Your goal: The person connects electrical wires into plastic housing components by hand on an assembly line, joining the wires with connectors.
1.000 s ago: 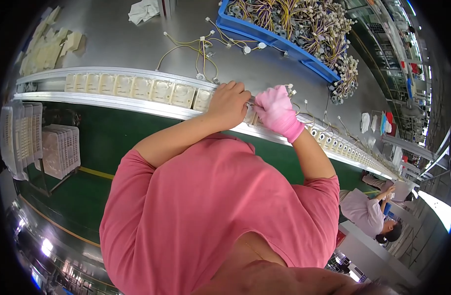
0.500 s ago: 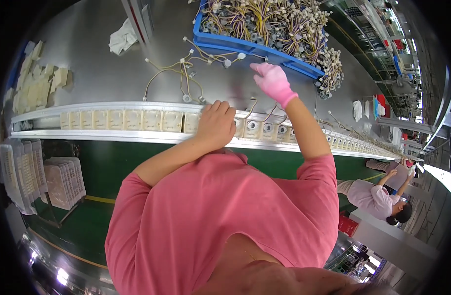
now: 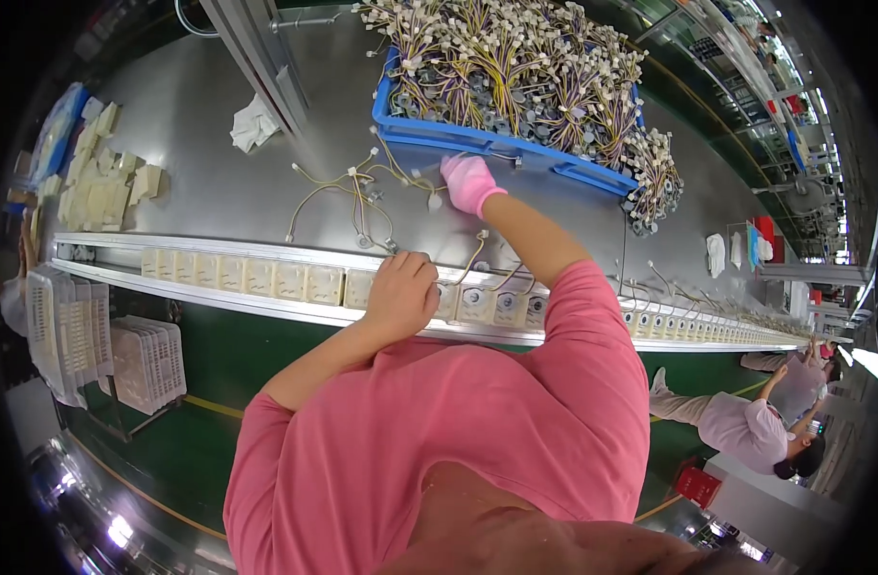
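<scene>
My bare left hand rests over the metal rail, its fingers bent and pressed together. The palm hides whatever lies beneath it among the row of cream-coloured square blocks. Beyond the rail, my right hand, in a pink glove, is closed on a thin wire harness just in front of the blue tray. Part of that harness is smeared by motion. Several loose harnesses with white connectors lie on the metal table left of the glove. Blocks right of my left hand carry round grey parts with wires.
A large tangle of harnesses fills the tray and spills over its right corner. Loose cream blocks and a white cloth lie leftward, beside a metal post. White plastic racks stand lower left. A co-worker is at right.
My right gloved hand has moved left and nearer, closing on a harness and shifting part of it. My left hand stays on the rail. The whole view has shifted slightly.
</scene>
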The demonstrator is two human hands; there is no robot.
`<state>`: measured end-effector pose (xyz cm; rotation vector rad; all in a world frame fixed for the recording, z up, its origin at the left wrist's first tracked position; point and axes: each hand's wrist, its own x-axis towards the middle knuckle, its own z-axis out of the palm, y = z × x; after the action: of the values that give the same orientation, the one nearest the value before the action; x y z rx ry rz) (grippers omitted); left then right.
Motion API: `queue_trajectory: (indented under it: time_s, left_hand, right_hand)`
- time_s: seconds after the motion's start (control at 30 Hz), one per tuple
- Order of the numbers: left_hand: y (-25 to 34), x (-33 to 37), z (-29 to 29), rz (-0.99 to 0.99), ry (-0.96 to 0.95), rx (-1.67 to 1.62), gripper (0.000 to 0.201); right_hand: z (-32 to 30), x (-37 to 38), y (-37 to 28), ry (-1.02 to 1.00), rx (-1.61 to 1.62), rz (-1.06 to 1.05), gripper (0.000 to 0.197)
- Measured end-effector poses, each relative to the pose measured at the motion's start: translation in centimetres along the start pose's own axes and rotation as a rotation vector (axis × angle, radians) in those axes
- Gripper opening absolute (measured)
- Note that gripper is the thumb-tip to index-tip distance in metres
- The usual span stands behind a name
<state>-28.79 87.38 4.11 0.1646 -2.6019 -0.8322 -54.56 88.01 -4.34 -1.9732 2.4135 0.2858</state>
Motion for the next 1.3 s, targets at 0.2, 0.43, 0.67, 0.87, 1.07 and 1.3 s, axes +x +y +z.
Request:
queue_trajectory:
  time_s: [0.2, 0.43, 0.67, 0.87, 1.07, 1.3]
  left_hand:
    - [-0.2, 0.1, -0.4, -0.061, 0.002, -0.127, 0.012]
    - [-2.4, 4.3, -2.6, -0.631, -0.138, -1.077, 0.022]
    - [-2.9, 2.3, -3.6, -0.489, -0.226, -1.006, 0.011]
    - [-3.2, -0.7, -6.4, -0.531, -0.151, -1.02, 0.012]
    - [-5.6, -3.6, -9.3, -0.609, -0.03, -1.077, 0.012]
    - [-8.1, -4.1, -10.5, -0.564, 0.025, -0.888, 0.012]
  right_hand:
    - [-5.4, -3.6, -2.0, -0.31, 0.509, 0.159, 0.026]
    - [-14.0, -6.1, -3.8, 0.209, 0.711, 0.244, 0.014]
    - [-9.4, 0.4, -4.7, -0.101, 0.598, 0.417, 0.045]
    - [-3.6, 9.8, -10.1, -0.073, 0.158, 0.493, 0.056]
    - [-1.4, 12.4, -12.1, -0.001, 0.292, 0.14, 0.018]
    - [-4.2, 8.4, -11.7, -0.148, 0.389, 0.066, 0.015]
